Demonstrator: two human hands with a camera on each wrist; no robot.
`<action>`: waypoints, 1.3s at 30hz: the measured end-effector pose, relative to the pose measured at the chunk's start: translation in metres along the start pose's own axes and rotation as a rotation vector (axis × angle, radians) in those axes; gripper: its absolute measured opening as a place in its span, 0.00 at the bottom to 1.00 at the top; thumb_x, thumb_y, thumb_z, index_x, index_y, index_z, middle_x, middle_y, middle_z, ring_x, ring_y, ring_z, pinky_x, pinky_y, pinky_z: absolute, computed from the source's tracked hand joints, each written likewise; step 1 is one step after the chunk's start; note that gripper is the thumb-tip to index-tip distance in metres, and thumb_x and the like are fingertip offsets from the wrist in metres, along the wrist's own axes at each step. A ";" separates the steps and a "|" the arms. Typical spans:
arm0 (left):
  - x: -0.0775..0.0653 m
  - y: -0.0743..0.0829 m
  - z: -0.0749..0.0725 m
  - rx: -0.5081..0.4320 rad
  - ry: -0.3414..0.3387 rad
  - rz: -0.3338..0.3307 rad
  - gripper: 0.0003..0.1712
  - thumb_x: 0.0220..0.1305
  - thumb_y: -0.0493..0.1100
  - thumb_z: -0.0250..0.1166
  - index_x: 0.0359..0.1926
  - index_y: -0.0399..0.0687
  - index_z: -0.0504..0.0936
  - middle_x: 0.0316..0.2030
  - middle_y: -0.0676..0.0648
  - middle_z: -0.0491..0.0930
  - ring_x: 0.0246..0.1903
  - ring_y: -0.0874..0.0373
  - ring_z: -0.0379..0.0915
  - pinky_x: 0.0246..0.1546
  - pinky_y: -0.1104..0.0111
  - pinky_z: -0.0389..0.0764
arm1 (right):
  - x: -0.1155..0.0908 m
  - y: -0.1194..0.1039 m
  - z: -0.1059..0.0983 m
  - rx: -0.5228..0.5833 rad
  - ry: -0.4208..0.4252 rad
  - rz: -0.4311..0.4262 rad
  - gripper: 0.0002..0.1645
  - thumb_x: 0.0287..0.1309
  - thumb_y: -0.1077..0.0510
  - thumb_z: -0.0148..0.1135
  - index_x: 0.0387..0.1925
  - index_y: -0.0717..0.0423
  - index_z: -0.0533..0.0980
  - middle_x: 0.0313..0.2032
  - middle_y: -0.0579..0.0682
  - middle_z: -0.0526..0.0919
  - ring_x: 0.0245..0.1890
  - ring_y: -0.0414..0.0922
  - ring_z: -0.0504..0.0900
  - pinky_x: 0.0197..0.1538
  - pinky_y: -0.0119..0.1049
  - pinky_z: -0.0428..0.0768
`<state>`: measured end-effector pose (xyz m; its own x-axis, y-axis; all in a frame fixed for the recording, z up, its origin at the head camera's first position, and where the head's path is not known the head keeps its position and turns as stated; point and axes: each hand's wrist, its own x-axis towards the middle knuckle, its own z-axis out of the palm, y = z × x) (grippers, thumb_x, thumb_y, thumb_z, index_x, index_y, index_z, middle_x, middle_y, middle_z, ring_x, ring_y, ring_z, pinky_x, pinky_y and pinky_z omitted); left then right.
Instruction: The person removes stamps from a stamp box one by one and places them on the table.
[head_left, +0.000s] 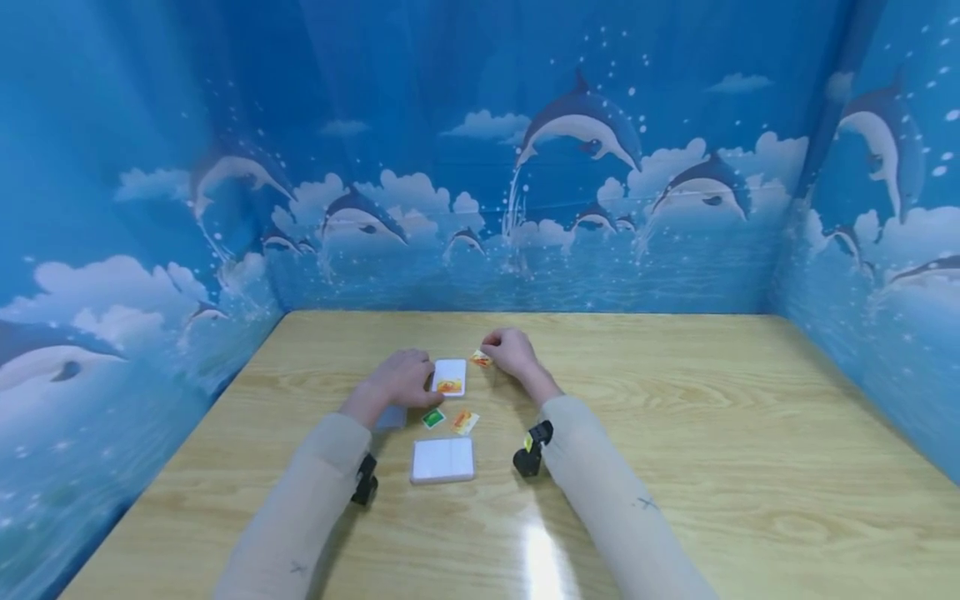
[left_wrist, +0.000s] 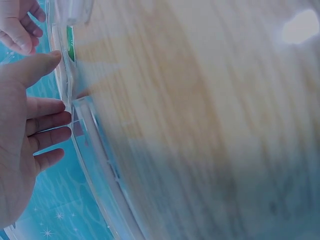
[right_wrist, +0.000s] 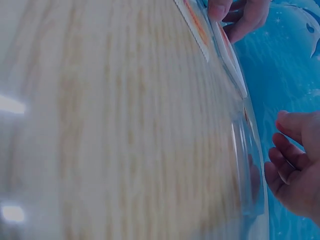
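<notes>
On the table a white card (head_left: 450,367) with an orange picture lies between the two hands. My left hand (head_left: 402,379) rests at its left side, thumb at the lower corner and fingers along the edge. The left wrist view shows that hand's fingers (left_wrist: 50,107) fairly straight and spread. Just right of the card, a small orange stamp (head_left: 480,358) lies at the fingertips of my right hand (head_left: 512,352). In the right wrist view, the right hand (right_wrist: 300,165) has loosely bent fingers, with nothing visible between them. Closer in are a green stamp (head_left: 433,418) and another orange stamp (head_left: 465,422).
A clear-edged box (head_left: 442,460) with white inside stands nearest the body. Partly hidden beneath the left wrist is a pale translucent flat box (head_left: 392,417). The wooden table (head_left: 712,433) is bordered by blue curtains (head_left: 450,275) printed with dolphins.
</notes>
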<state>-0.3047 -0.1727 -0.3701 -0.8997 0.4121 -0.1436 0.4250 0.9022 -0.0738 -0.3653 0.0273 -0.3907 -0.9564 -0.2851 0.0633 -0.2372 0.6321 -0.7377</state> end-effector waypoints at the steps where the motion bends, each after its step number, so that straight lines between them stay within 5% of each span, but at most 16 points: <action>1: 0.000 0.000 0.000 0.000 0.000 -0.001 0.26 0.56 0.62 0.60 0.39 0.42 0.79 0.32 0.49 0.71 0.31 0.56 0.65 0.36 0.62 0.70 | 0.000 -0.001 0.001 0.000 -0.003 -0.017 0.12 0.60 0.58 0.58 0.42 0.61 0.80 0.38 0.53 0.81 0.38 0.46 0.78 0.42 0.38 0.77; 13: -0.002 -0.002 0.001 -0.024 -0.002 0.001 0.28 0.56 0.61 0.60 0.42 0.40 0.79 0.35 0.47 0.72 0.33 0.54 0.67 0.38 0.60 0.71 | -0.009 -0.018 0.008 0.102 -0.115 -0.057 0.11 0.57 0.57 0.62 0.39 0.60 0.80 0.36 0.52 0.81 0.36 0.44 0.78 0.39 0.34 0.77; 24: -0.003 -0.003 0.003 -0.069 -0.006 -0.041 0.30 0.55 0.61 0.61 0.46 0.40 0.78 0.37 0.47 0.73 0.34 0.54 0.67 0.38 0.61 0.72 | -0.019 -0.026 0.018 0.078 -0.169 -0.110 0.14 0.53 0.57 0.66 0.40 0.60 0.79 0.37 0.51 0.81 0.39 0.46 0.77 0.45 0.37 0.75; 39: -0.001 -0.002 0.001 -0.042 -0.006 -0.034 0.31 0.55 0.61 0.61 0.48 0.41 0.78 0.41 0.44 0.74 0.40 0.52 0.70 0.44 0.58 0.72 | -0.025 -0.023 0.026 -0.009 -0.202 -0.072 0.14 0.52 0.54 0.67 0.39 0.57 0.79 0.37 0.48 0.79 0.38 0.43 0.75 0.41 0.34 0.75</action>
<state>-0.3041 -0.1751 -0.3709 -0.9129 0.3807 -0.1472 0.3897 0.9202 -0.0369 -0.3320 0.0009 -0.3931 -0.8839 -0.4673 -0.0211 -0.3056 0.6111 -0.7302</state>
